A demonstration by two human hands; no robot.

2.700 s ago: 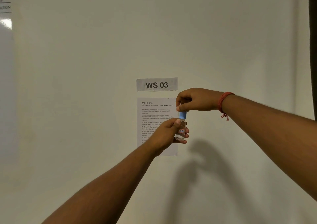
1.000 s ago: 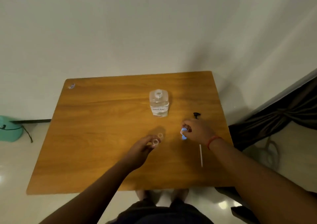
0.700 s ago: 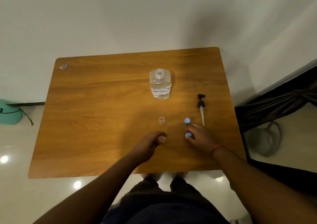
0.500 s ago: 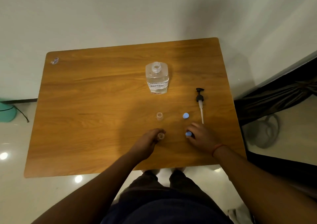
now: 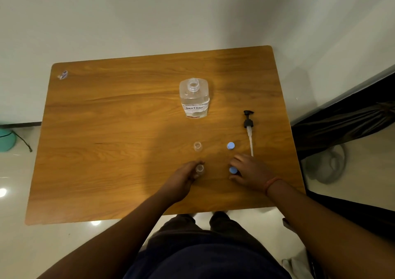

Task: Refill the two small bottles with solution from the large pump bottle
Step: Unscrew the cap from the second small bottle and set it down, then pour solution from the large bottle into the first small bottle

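The large clear bottle [image 5: 194, 99] labelled SOLUTION stands open-necked at the middle of the wooden table [image 5: 119, 133]. Its black pump [image 5: 249, 129] lies flat to the right. One small clear bottle [image 5: 198, 146] stands uncapped and alone. My left hand [image 5: 183, 177] holds the second small uncapped bottle [image 5: 200, 169] upright on the table, nearer the front. My right hand [image 5: 248, 170] has its fingers round a blue cap [image 5: 233, 170] on the table. Another blue cap [image 5: 230, 145] lies just beyond it.
A small scrap [image 5: 63, 74] lies at the table's far left corner. The table backs onto a white wall. A teal object [image 5: 6, 139] with a cord sits on the floor at left; dark fabric [image 5: 346, 118] hangs at right.
I have lowered the small bottle from in front of the wall sheet to the table, its blue cap off. My view tilted down; both hands settled on the table.
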